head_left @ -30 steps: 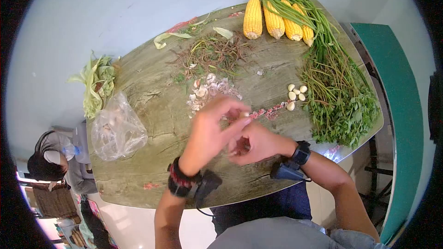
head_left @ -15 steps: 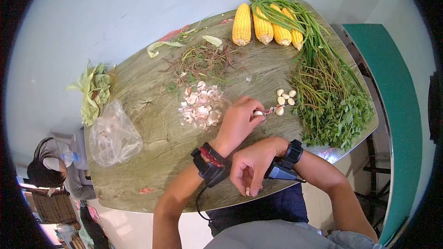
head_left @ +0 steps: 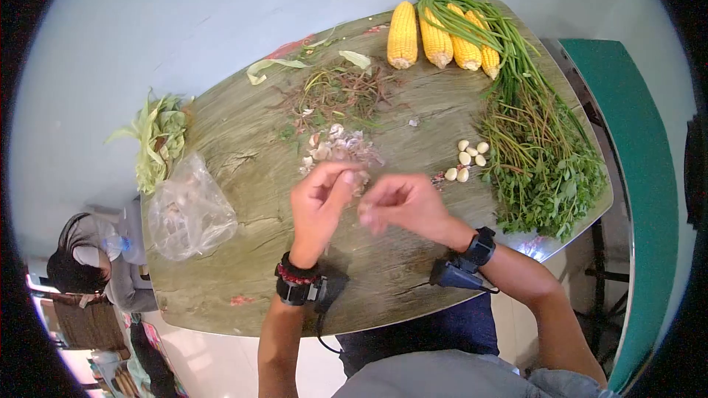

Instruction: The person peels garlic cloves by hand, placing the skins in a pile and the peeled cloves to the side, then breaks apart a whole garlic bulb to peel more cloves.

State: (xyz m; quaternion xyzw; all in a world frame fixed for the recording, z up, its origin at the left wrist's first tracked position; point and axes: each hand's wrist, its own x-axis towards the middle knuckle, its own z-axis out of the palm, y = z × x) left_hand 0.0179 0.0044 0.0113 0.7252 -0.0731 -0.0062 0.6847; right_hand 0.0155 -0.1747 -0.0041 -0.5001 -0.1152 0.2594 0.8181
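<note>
My left hand [head_left: 318, 203] hovers at the near edge of a pile of garlic skins [head_left: 346, 147], fingers curled in toward the thumb. Whatever is between them, if anything, is hidden. Close by on the right, my right hand [head_left: 417, 206] is in a pinch, its fingertips smeared by motion; I cannot make out what they hold. The two hands are a little apart. Several peeled garlic cloves [head_left: 463, 158] lie beyond my right hand, with small reddish bits beside the nearest ones.
Several husked corn cobs [head_left: 403, 37] and long green beans [head_left: 509, 51] lie at the back right, above leafy greens [head_left: 546, 184]. Plant scraps [head_left: 343, 92] are behind the skins. Corn husks [head_left: 158, 140] and a clear plastic bag [head_left: 190, 210] occupy the left. A person [head_left: 81, 254] is at far left.
My left hand has let go of a garlic clove by the other cloves and moved left to the skins. My right hand has risen from the table's near edge toward it.
</note>
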